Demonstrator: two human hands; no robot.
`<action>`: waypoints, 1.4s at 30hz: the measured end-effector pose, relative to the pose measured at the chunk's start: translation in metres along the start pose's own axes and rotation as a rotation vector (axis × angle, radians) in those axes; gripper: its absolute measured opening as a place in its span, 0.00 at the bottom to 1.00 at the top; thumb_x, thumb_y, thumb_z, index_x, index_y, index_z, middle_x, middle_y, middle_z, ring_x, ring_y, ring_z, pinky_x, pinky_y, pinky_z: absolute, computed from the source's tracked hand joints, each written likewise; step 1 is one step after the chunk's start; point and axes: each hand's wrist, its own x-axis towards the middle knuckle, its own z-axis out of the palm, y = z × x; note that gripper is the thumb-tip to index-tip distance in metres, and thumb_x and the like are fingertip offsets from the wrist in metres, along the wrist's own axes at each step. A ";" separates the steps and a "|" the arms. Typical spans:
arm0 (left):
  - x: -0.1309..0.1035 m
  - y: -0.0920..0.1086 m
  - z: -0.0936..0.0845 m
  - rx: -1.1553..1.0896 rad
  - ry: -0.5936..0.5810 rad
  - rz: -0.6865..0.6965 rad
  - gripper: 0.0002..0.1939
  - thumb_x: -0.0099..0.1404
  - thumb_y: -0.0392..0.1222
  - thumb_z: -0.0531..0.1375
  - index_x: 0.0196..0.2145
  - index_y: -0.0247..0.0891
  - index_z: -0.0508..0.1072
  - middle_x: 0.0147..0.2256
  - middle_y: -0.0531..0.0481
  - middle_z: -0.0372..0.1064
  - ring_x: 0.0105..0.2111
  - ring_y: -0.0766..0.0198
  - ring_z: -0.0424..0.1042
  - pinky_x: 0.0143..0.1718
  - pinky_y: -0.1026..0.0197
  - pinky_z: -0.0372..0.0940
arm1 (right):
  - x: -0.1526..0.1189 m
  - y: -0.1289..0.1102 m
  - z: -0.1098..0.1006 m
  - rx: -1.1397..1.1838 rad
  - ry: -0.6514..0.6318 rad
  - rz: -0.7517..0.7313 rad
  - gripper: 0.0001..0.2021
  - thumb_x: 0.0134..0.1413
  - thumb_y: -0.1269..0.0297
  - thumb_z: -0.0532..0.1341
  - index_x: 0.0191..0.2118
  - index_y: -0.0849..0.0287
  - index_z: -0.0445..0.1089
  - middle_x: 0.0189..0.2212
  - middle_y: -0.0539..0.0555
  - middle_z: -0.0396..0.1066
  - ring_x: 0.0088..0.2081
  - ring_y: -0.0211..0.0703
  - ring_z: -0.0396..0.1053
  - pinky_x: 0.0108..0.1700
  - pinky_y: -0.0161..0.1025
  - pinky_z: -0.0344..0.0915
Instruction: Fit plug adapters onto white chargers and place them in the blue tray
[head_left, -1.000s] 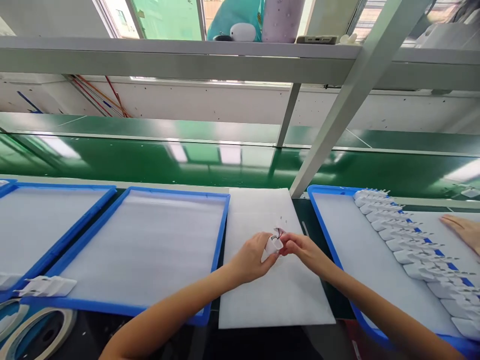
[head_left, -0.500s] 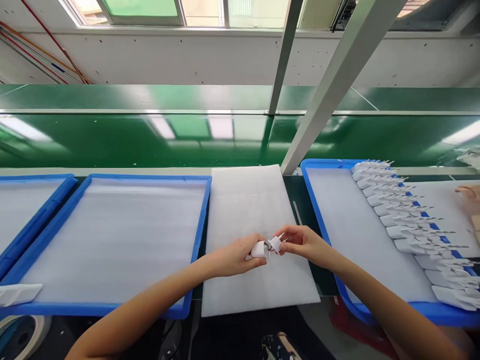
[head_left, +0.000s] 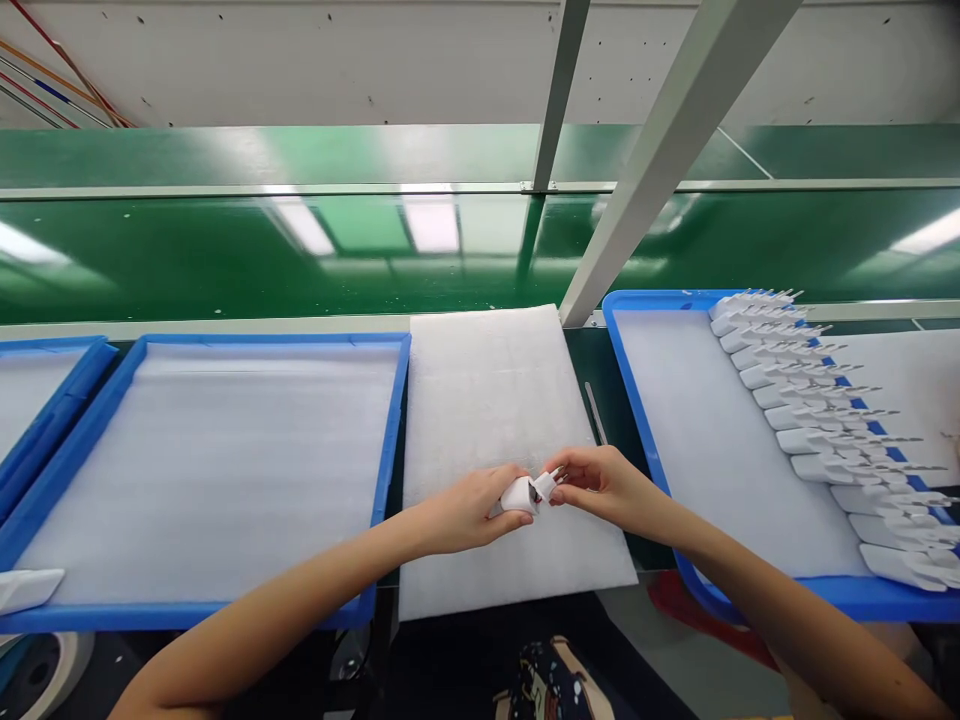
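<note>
My left hand [head_left: 491, 505] is closed around a white plastic charger housing [head_left: 517, 496], its open end facing right. Between finger and thumb, my right hand [head_left: 592, 478] pinches a white plug cap [head_left: 546, 485] with metal pins. The cap sits slightly tilted at the mouth of the housing, with a dark gap and a bit of wire between them. Both hands are over a white foam sheet [head_left: 480, 400]. Whether the cap touches the housing's rim I cannot tell.
At right, a blue tray [head_left: 637, 400] bears a row of white plug adapters [head_left: 810, 410]. Left stands another blue tray [head_left: 390, 420] with a white piece [head_left: 30, 590] at its corner. A thin metal tool [head_left: 595, 412] lies beside the foam. A slanted post [head_left: 637, 210] rises behind.
The plug cap has come closer to the housing, narrowing the gap where the wires show. My view has tilted downward, so the windows are out of sight.
</note>
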 end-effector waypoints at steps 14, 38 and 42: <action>-0.001 -0.001 0.009 0.166 0.092 0.096 0.11 0.67 0.47 0.51 0.43 0.37 0.61 0.37 0.48 0.67 0.33 0.62 0.66 0.33 0.60 0.60 | -0.005 0.006 0.011 -0.179 0.097 -0.061 0.06 0.55 0.63 0.60 0.38 0.54 0.72 0.33 0.51 0.74 0.33 0.43 0.72 0.35 0.39 0.71; -0.003 0.000 0.024 0.341 0.166 0.139 0.11 0.67 0.47 0.49 0.38 0.36 0.61 0.32 0.47 0.66 0.30 0.60 0.67 0.30 0.59 0.62 | -0.009 0.019 0.021 -0.356 0.066 -0.197 0.07 0.59 0.62 0.57 0.39 0.57 0.70 0.27 0.51 0.71 0.25 0.37 0.65 0.27 0.34 0.63; -0.001 -0.003 0.011 0.248 0.079 0.181 0.13 0.67 0.49 0.53 0.41 0.37 0.61 0.34 0.49 0.67 0.31 0.63 0.67 0.30 0.61 0.61 | -0.008 0.015 0.010 -0.362 -0.057 -0.236 0.09 0.61 0.62 0.56 0.44 0.57 0.69 0.33 0.52 0.72 0.29 0.38 0.68 0.32 0.35 0.65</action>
